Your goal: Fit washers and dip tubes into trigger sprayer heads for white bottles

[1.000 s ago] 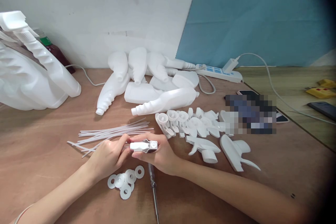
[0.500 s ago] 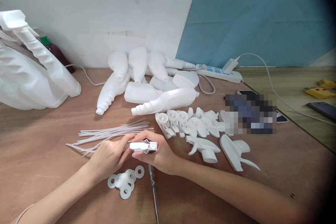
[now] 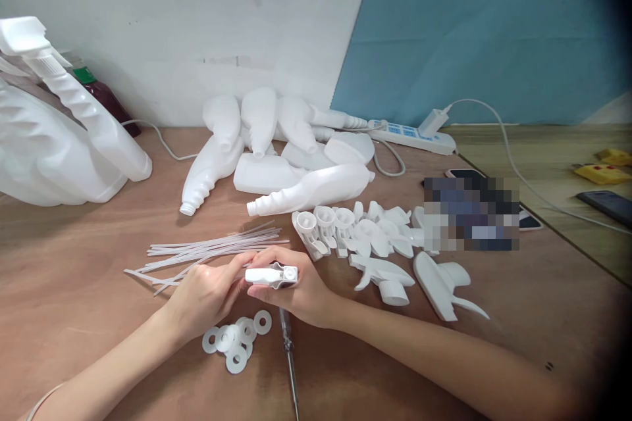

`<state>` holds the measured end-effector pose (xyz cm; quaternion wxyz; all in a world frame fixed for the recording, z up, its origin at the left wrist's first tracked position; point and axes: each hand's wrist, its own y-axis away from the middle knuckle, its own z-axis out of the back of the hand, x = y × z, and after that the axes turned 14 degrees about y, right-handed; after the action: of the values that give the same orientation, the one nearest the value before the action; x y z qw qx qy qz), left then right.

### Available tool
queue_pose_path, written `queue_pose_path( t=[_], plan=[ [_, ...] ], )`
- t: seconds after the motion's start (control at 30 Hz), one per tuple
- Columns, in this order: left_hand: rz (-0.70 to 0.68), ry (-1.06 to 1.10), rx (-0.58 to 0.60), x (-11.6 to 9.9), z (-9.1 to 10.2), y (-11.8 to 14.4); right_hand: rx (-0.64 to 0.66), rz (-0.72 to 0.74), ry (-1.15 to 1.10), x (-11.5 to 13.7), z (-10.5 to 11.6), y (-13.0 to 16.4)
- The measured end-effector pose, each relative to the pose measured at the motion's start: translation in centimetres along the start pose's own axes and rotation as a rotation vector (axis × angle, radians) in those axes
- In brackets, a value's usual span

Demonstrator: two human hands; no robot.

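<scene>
A white spray trigger head (image 3: 270, 274) lies sideways between both my hands, low over the brown table (image 3: 74, 316). My right hand (image 3: 301, 289) wraps around its right end from behind. My left hand (image 3: 207, 293) pinches its left end with thumb and fingertips. Just below the hands lies a small pile of white plastic washers (image 3: 236, 341). A thin screwdriver (image 3: 289, 355) lies beside them, pointing toward me. A bundle of clear dip tubes (image 3: 212, 248) lies just beyond my left hand.
Several more trigger heads (image 3: 375, 243) lie to the right. Empty white bottles (image 3: 276, 158) are heaped behind them, and a larger pile (image 3: 59, 138) stands at far left. A power strip (image 3: 415, 138) with cable, phones (image 3: 607, 204) and yellow items (image 3: 605, 174) lie at back right.
Hardly anything has moved. My hands and the trigger head have shifted very slightly, with my left fingers adjusting at its left end.
</scene>
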<state>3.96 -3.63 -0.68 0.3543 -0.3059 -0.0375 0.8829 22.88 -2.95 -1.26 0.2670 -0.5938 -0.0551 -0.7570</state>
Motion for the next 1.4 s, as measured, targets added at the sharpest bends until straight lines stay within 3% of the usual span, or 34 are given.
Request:
queue_pose_path(
  t=[0.43,0.73,1.13,1.27,1.4],
  plan=[
    [-0.010,0.136,0.010,-0.5,0.6,-0.4,0.025,0.008,0.027,0.0,0.1,0.0],
    [-0.040,0.118,0.004,-0.5,0.6,-0.3,0.044,-0.030,-0.002,0.1,0.1,0.1],
    [0.012,0.166,0.008,-0.4,0.9,-0.3,-0.004,0.004,-0.017,0.1,0.1,0.2],
    [0.028,0.125,-0.068,0.9,1.9,-0.1,-0.089,-0.050,-0.002,0.2,0.5,0.0],
    [-0.031,0.033,-0.197,1.3,2.3,-0.1,-0.077,-0.091,-0.012,0.2,0.6,-0.1]
  ],
)
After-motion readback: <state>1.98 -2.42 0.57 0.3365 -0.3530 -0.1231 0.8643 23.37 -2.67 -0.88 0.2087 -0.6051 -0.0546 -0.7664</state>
